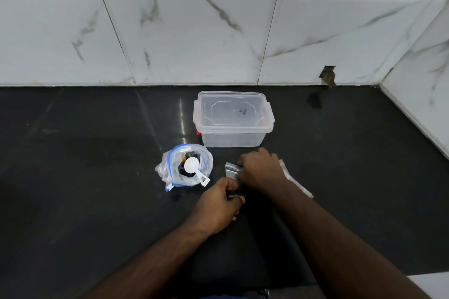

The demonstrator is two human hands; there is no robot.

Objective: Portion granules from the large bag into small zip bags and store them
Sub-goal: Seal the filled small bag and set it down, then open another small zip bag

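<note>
The left hand [220, 204] pinches the near edge of a small zip bag [231, 169]; the right hand [261, 169], fingers curled, seems to grip its far end. Left of both hands stands the large bag [170, 167], a white scoop [194, 168] inside. Beyond the right hand sits a lidded clear box [232, 119].

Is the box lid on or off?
On. The lid sits flat on the box, side clips down.
</note>
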